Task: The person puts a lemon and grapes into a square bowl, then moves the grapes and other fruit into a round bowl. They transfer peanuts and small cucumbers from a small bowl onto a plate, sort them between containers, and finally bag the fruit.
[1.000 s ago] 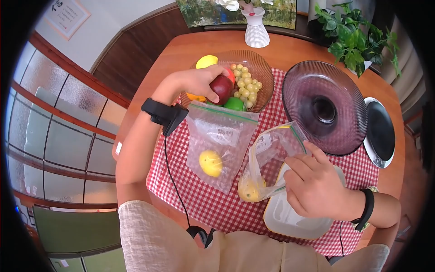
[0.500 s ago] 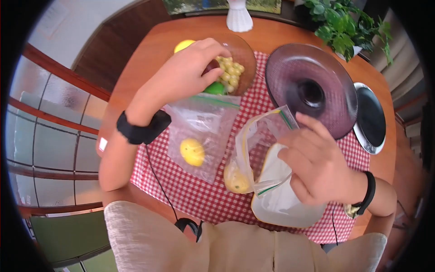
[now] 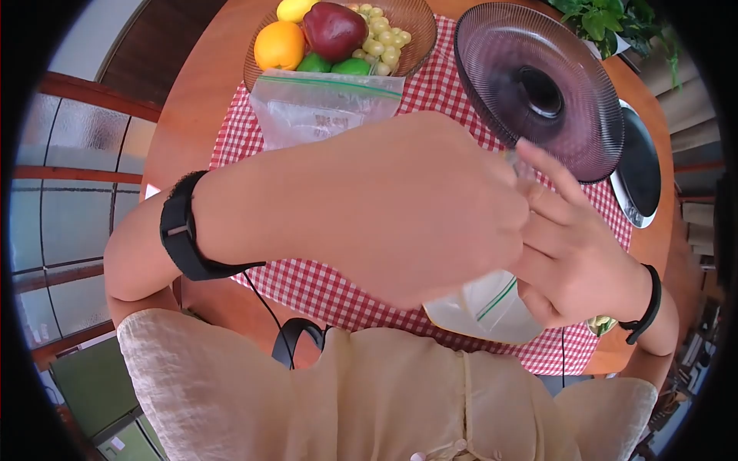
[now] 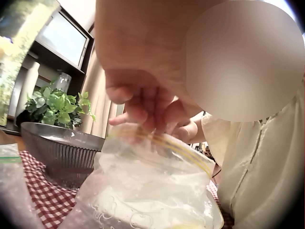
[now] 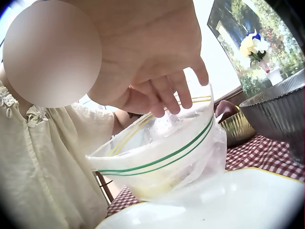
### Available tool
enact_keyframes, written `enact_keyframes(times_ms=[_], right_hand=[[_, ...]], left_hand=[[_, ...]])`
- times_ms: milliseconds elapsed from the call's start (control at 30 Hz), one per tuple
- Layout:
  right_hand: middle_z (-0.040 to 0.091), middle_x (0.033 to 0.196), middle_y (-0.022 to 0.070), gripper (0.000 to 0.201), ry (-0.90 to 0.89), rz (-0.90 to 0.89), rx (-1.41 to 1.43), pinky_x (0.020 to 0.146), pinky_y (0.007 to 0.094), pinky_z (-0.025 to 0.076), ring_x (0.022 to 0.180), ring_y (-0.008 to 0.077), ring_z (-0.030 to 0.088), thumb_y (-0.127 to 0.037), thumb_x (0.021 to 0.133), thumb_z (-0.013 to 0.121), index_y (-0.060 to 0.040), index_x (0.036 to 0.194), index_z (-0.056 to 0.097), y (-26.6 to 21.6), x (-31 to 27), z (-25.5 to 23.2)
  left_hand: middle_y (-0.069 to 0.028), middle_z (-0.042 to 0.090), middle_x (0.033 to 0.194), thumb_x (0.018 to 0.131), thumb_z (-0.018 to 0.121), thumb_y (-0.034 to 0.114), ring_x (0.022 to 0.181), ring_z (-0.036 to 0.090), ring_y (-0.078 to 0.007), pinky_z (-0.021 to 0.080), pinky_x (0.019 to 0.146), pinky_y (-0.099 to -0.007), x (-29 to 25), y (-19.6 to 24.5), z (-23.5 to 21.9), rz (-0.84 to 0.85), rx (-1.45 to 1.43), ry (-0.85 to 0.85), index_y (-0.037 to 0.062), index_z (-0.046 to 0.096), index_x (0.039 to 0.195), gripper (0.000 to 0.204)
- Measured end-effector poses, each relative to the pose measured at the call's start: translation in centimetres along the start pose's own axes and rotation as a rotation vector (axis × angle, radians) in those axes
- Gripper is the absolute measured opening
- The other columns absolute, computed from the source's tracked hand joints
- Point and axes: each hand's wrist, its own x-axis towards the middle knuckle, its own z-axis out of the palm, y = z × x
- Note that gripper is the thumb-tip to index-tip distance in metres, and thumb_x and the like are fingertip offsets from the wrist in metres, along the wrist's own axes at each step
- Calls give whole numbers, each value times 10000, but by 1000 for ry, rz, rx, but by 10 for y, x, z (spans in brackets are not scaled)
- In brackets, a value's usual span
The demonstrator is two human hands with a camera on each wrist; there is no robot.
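Over the tablecloth in the head view, the left hand (image 3: 400, 207) meets the right hand (image 3: 573, 253), covering much of a clear zip bag (image 3: 496, 303). The left wrist view has the left hand's bent fingers at the yellow-striped mouth of this bag (image 4: 147, 176). From the right wrist view, the right hand (image 5: 152, 62) has its fingers bent over the open rim of the bag (image 5: 190, 152), which holds something yellow (image 5: 155, 191); its index finger sticks out. Exact finger contact is partly hidden. Another zip bag (image 3: 323, 111) lies partly beneath the left forearm.
An amber bowl (image 3: 419, 38) at the back holds an orange (image 3: 279, 45), a dark red fruit (image 3: 335, 31), grapes (image 3: 384, 42) and green fruits. A purple glass bowl (image 3: 492, 84) stands right of it, beside a dark oval plate (image 3: 639, 169). A white tray (image 3: 453, 311) is below the hands.
The left hand has left the dark red fruit in the amber bowl and come down right to the zip bag by the right hand. The head view has shifted downward.
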Motion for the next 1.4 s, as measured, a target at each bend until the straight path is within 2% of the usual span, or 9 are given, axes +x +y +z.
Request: enact_keyframes(times_ms=[133, 300, 400, 600, 900, 1033, 1100, 1333, 1400], right_hand=[[618, 1014, 118, 249, 62, 40, -145, 1062, 730, 191, 1094, 375, 560, -48, 514, 552, -43, 746, 642, -2, 4, 5], [629, 1103, 101, 180, 10, 45, -64, 1070, 753, 95, 1172, 358, 536, -161, 632, 651, -15, 736, 658, -2, 4, 12], [629, 1079, 119, 247, -93, -3, 49, 1063, 762, 103, 1183, 356, 529, -223, 633, 695, 2, 713, 630, 3, 6, 4], [615, 954, 124, 236, 43, -44, -159, 1060, 764, 155, 1154, 345, 545, -120, 558, 712, -10, 554, 503, -6, 14, 17], [529, 775, 98, 231, 59, -15, -137, 1049, 773, 182, 1102, 325, 571, -85, 517, 690, -28, 544, 468, -15, 19, 23], [521, 751, 83, 213, 37, -28, -146, 1045, 773, 191, 1091, 313, 576, -115, 563, 673, -34, 575, 477, -22, 21, 28], [513, 742, 66, 177, -104, -57, -222, 1074, 742, 193, 1025, 279, 577, -145, 626, 643, -51, 621, 493, -27, 21, 28], [512, 747, 36, 117, 23, -45, -319, 1082, 584, 281, 913, 227, 500, -168, 675, 617, -75, 739, 587, -23, 25, 48], [517, 756, 22, 174, -149, -18, -393, 1060, 519, 293, 948, 221, 483, -175, 681, 610, -62, 810, 639, -17, 24, 45]], left_hand=[[-7, 452, 646, 685, 618, 128, 626, 505, -184, 385, 485, -289, 0, 15, 13, 293, -72, 375, 86, 502, 611, 143], [-35, 514, 699, 662, 640, 118, 599, 565, -186, 458, 512, -321, -19, 38, -10, -198, -55, -558, 45, 556, 799, 177], [-49, 550, 744, 673, 657, 123, 543, 588, -208, 475, 497, -335, -24, 43, -11, -365, 61, -516, 45, 553, 868, 234], [-88, 584, 654, 703, 670, 138, 540, 613, -238, 475, 473, -352, -29, 16, 12, -182, 48, -306, 26, 597, 822, 179], [-109, 587, 649, 725, 677, 268, 550, 568, -294, 449, 503, -408, -26, 18, 54, -247, -87, 18, 30, 615, 730, 246], [-116, 593, 680, 733, 678, 285, 602, 586, -295, 458, 531, -406, -49, 14, 59, -150, 35, -63, 25, 616, 744, 268], [-129, 602, 721, 736, 678, 262, 619, 591, -296, 461, 547, -401, -59, 7, 70, -172, 132, -422, 12, 618, 765, 258], [-151, 615, 820, 732, 684, 194, 715, 612, -301, 486, 601, -388, -39, 12, 44, -296, -158, -358, -25, 606, 865, 267], [-154, 610, 864, 711, 710, 187, 763, 612, -310, 498, 635, -386, -40, 13, 54, -380, -145, -153, -25, 597, 883, 295]])
